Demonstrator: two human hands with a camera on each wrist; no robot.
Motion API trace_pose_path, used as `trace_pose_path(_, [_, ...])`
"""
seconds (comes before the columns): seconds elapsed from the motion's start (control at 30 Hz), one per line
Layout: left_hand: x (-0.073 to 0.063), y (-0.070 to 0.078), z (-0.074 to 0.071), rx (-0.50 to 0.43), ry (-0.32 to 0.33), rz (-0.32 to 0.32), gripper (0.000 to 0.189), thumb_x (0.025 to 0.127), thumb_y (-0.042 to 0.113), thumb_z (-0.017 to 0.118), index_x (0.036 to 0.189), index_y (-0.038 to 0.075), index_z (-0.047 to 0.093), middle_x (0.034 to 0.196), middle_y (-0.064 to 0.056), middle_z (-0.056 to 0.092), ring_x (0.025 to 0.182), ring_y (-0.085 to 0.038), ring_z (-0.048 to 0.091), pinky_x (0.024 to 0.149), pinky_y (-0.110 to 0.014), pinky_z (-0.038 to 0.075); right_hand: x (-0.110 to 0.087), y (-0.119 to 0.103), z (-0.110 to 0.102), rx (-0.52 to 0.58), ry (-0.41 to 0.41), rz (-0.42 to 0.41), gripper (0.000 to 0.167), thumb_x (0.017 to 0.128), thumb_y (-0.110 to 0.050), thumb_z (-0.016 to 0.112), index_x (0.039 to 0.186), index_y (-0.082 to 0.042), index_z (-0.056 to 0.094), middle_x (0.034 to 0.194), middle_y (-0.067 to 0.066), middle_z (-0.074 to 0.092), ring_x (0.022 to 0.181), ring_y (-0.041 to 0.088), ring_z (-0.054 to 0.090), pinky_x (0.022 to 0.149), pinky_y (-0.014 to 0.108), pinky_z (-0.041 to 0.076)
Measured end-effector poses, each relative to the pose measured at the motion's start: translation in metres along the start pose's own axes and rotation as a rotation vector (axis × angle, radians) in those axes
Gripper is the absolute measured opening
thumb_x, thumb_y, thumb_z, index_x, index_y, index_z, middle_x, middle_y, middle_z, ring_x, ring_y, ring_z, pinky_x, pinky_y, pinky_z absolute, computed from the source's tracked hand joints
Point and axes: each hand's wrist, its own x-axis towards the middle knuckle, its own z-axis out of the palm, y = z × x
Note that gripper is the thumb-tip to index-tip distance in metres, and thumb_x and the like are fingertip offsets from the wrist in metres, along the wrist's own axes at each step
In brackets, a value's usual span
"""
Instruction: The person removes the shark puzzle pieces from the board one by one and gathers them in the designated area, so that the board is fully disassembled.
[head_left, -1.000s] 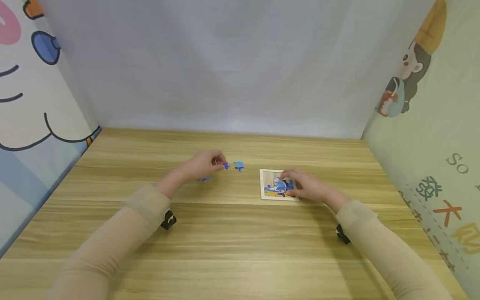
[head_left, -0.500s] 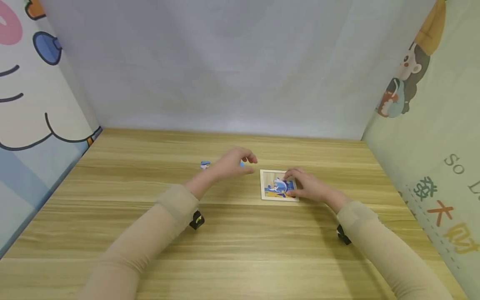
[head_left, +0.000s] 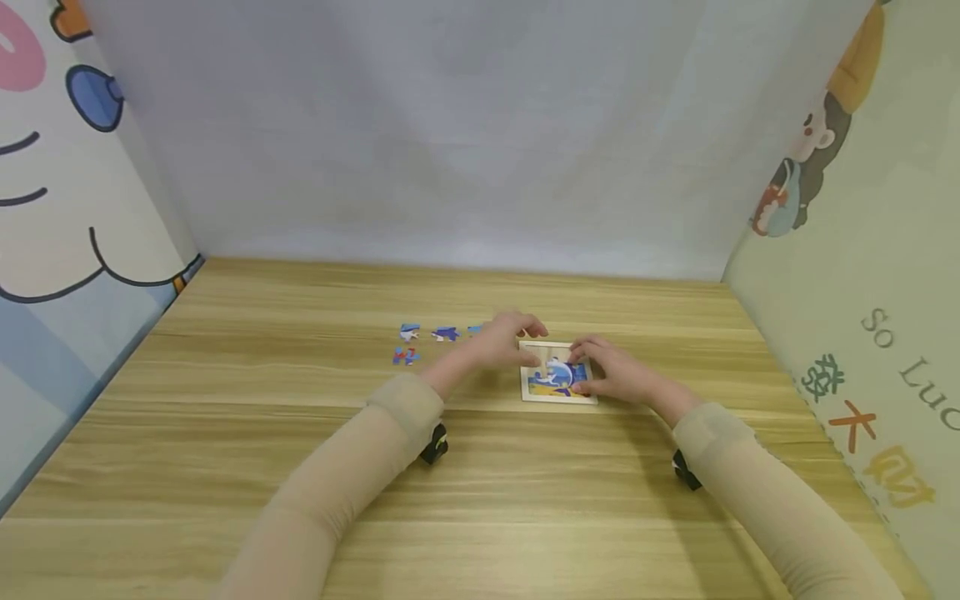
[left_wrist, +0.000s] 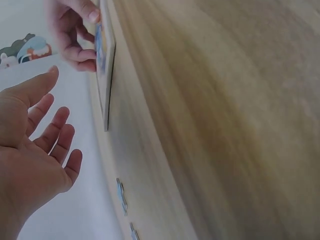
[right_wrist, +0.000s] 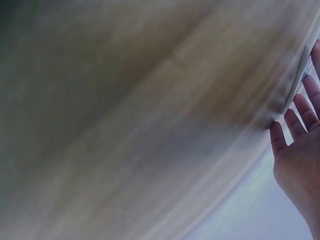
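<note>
A small square puzzle tray with a pale rim lies on the wooden table, partly filled with pieces of a dolphin picture. The bare board shows at its upper left. My right hand rests over the tray's right side, thumb and fingertips touching the pieces there and covering part of the picture. Just left of the tray hovers my left hand, its thumb and fingers apart. In the left wrist view this left hand has nothing between its fingers.
Several loose jigsaw pieces lie left of the tray: a blue and white one, a dark blue one, a red and blue one, and another partly behind the left hand. A pale curtain hangs behind the table.
My left hand has left the dark blue loose piece and travelled right to the tray's left edge, uncovering the loose pieces. The right hand has hardly moved on the tray.
</note>
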Motion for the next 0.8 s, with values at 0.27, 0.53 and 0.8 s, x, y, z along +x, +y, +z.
trace_pose_path(0.27, [0.011, 0.004, 0.012, 0.105, -0.095, -0.023, 0.053, 0.083, 0.027, 0.073, 0.131, 0.017, 0.054, 0.126, -0.006, 0.058, 0.117, -0.024, 0.049, 0.099, -0.045, 0.038, -0.004, -0.003, 0.001, 0.011, 0.014, -0.008, 0.037, 0.085, -0.026, 0.071, 0.112, -0.006, 0.056, 0.136, 0.018, 0.043, 0.129, 0.039, 0.037, 0.108, 0.055, 0.028])
trace_pose_path(0.53, [0.014, -0.002, 0.020, 0.203, -0.183, -0.022, 0.051, 0.084, 0.034, 0.071, 0.132, 0.025, 0.054, 0.132, -0.005, 0.050, 0.121, -0.022, 0.043, 0.103, -0.044, 0.033, -0.005, -0.007, 0.002, 0.017, 0.013, 0.009, 0.037, 0.085, -0.028, 0.071, 0.112, -0.007, 0.056, 0.137, 0.016, 0.043, 0.130, 0.038, 0.036, 0.107, 0.054, 0.028])
trace_pose_path(0.8, [0.010, 0.001, 0.019, 0.231, -0.211, -0.018, 0.048, 0.086, 0.036, 0.068, 0.131, 0.026, 0.055, 0.138, -0.005, 0.044, 0.126, -0.025, 0.038, 0.106, -0.046, 0.029, -0.008, -0.010, 0.003, 0.008, 0.018, 0.012, 0.036, 0.085, -0.027, 0.071, 0.111, -0.007, 0.057, 0.136, 0.016, 0.044, 0.130, 0.038, 0.037, 0.107, 0.054, 0.029])
